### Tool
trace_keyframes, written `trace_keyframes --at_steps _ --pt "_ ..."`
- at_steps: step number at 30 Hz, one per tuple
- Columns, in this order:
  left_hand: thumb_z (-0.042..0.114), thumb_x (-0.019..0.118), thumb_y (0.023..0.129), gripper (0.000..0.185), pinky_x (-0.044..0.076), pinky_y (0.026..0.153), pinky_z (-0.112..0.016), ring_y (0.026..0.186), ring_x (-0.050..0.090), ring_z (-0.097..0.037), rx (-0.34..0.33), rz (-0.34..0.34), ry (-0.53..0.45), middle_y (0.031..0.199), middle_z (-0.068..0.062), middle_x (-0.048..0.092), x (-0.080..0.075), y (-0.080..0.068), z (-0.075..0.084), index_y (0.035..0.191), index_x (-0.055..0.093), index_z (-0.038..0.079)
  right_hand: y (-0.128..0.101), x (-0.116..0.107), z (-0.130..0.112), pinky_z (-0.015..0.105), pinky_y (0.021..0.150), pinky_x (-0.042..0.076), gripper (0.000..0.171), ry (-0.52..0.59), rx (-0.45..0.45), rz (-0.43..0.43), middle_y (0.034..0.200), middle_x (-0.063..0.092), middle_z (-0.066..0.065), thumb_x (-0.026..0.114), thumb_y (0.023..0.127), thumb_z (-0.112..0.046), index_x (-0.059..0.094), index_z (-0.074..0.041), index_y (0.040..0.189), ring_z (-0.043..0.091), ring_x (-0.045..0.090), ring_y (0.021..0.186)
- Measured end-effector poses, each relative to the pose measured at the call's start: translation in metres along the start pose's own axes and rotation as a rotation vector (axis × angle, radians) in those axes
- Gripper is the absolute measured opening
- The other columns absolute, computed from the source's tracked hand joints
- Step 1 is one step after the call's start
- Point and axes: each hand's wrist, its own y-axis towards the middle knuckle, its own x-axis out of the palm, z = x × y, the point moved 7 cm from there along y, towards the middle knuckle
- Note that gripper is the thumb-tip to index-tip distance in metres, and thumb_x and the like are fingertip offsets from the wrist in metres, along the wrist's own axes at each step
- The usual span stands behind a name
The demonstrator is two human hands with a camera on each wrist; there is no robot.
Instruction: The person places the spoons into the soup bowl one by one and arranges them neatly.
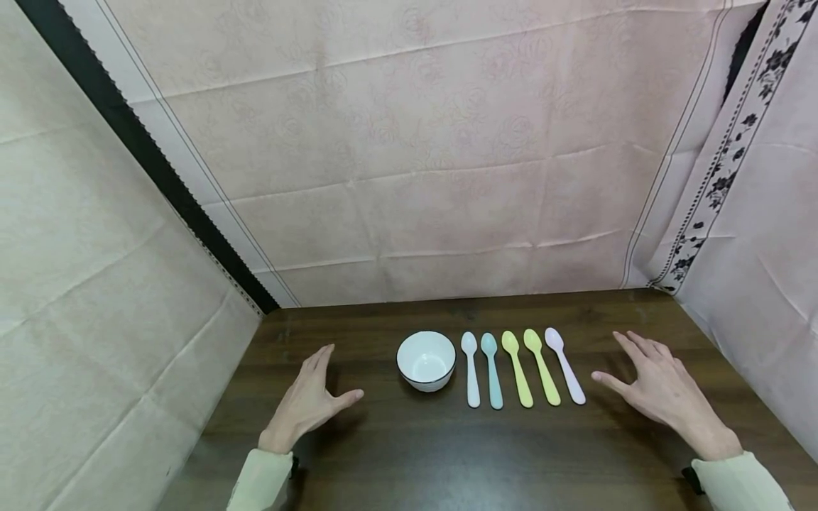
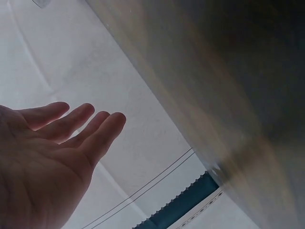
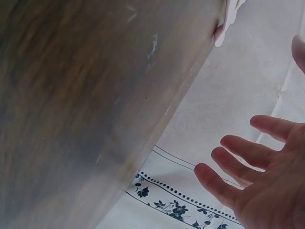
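I see left hand [image 1: 309, 404] and right hand [image 1: 664, 389], thumbs wide, holding nothing, flanking a round, glossy white bowl [image 1: 426, 362] and, right of it, five pastel plastic-looking spoons [image 1: 518, 369]. I judge the hands poised; grasping needs an inward reach.

No legible text, labels, brands, numbers or signs in view.

From where I stand, the dark brown wood-grained surface [image 1: 396, 454] looks smooth, with a soft sheen. The round white bowl [image 1: 426, 362] seems glazed ceramic, glossy inside. The five slim pastel spoons [image 1: 520, 376] look like smooth plastic. The pale creased backdrop sheet [image 1: 422, 128] appears matt; the pale green sleeves [image 1: 744, 482] look like cloth.
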Motion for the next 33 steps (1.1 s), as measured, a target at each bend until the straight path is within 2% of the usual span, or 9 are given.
trace_keyframes --at_steps 11,21,29,33 --pt "0.065 0.081 0.091 0.115 0.041 0.122 -0.069 0.161 0.036 -0.050 -0.003 -0.003 -0.051 0.178 -0.025 0.029 0.006 0.006 0.007 0.173 0.025 0.007 -0.001 0.002 -0.001 0.077 0.095 0.048 0.086 0.027 -0.007 0.004 0.144 0.062 0.039 0.084 0.092 -0.053 0.057 0.005 0.150 0.063 0.057 0.125" --pt "0.062 0.082 0.091 0.112 0.042 0.121 -0.070 0.160 0.038 -0.052 0.009 -0.001 -0.073 0.177 -0.026 0.032 0.011 0.010 0.011 0.172 0.028 0.007 -0.003 0.004 0.000 0.077 0.099 0.046 0.080 0.067 0.034 -0.069 0.141 0.060 0.044 0.079 0.099 -0.048 0.054 0.007 0.151 0.063 0.054 0.127" --pt "0.052 0.086 0.091 0.107 0.039 0.124 -0.070 0.161 0.038 -0.050 0.016 0.007 -0.175 0.177 -0.024 0.034 0.013 0.014 0.020 0.171 0.031 0.006 -0.004 0.002 -0.002 0.076 0.097 0.047 0.069 0.071 0.046 -0.066 0.137 0.061 0.043 0.075 0.103 -0.040 0.057 0.010 0.146 0.062 0.056 0.124" --pt "0.049 0.088 0.090 0.106 0.040 0.125 -0.067 0.158 0.044 -0.045 0.033 0.021 -0.233 0.174 -0.020 0.041 0.013 0.017 0.026 0.170 0.034 0.005 -0.004 0.002 -0.004 0.073 0.092 0.051 0.061 0.065 0.043 -0.053 0.131 0.065 0.040 0.077 0.102 -0.035 0.062 0.010 0.141 0.059 0.062 0.116"
